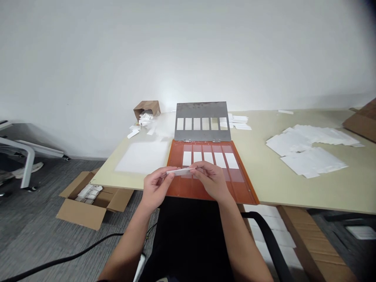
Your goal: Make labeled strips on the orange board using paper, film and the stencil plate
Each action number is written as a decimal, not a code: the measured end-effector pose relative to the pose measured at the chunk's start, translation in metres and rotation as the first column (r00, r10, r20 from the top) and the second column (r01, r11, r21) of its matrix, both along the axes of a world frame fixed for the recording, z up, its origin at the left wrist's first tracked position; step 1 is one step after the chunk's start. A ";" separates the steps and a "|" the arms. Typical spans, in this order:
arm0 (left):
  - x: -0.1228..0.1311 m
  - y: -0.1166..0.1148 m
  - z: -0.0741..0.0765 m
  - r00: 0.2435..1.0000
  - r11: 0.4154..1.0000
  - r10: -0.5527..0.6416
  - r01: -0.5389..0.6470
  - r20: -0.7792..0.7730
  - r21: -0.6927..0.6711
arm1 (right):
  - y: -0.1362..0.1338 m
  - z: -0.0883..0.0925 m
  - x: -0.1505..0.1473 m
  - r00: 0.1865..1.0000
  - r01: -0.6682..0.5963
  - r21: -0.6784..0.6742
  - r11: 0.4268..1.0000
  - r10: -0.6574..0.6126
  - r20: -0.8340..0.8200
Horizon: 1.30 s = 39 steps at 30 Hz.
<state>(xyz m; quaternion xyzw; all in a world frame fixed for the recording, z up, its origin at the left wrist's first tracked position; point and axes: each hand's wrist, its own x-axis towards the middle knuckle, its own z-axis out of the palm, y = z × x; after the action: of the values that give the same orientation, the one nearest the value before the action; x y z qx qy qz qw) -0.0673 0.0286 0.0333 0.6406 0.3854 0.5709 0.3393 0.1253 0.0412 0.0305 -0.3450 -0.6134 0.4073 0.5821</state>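
Observation:
Both of my hands hold a thin stack of small white cards [180, 171] edge-on, just above the near part of an orange-brown jig board [176, 156]. My left hand [157, 187] pinches the stack's left end and my right hand [212, 180] its right end. The board has several lengthwise slots, each with a white card [220, 159] lying in its far half. Hinged at the board's far edge, a grey metal plate [202, 110] with a row of rectangular windows stands tilted up.
The beige table [293, 184] carries a translucent sheet [143, 156] at left, a tipped paper bag [147, 107] spilling white cards, and white sheets [308, 150] at right. An open cardboard box [88, 199] sits on the floor at left. A cardboard box [362, 119] is at far right.

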 end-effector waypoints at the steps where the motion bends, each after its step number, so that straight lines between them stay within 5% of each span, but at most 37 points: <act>1: 0.001 0.000 0.001 1.000 1.000 0.004 -0.004 -0.007 0.005 | -0.001 0.000 0.001 1.000 -0.004 0.010 1.000 0.004 0.009; 15: 0.001 -0.004 0.004 0.996 0.998 0.047 -0.045 -0.074 0.034 | -0.002 -0.009 0.000 0.994 0.078 0.022 0.997 -0.076 -0.074; 29: -0.004 -0.007 0.009 0.979 0.983 0.077 -0.042 -0.189 0.181 | -0.010 -0.006 0.008 0.993 0.074 0.125 0.989 -0.084 0.079; 34: -0.010 -0.009 0.006 0.934 0.892 0.073 0.095 -0.349 0.441 | 0.000 -0.006 0.008 0.987 0.067 0.259 0.964 -0.103 0.126; 39: -0.018 -0.007 -0.014 0.798 0.754 0.375 0.034 -0.472 0.656 | 0.017 -0.004 0.005 0.927 -0.007 0.396 0.918 -0.143 0.347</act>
<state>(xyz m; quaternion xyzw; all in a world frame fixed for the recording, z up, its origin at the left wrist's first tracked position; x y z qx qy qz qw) -0.0853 0.0214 0.0191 0.8179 0.3132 0.4747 -0.0870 0.1304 0.0579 0.0265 -0.3137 -0.7678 0.1839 0.5274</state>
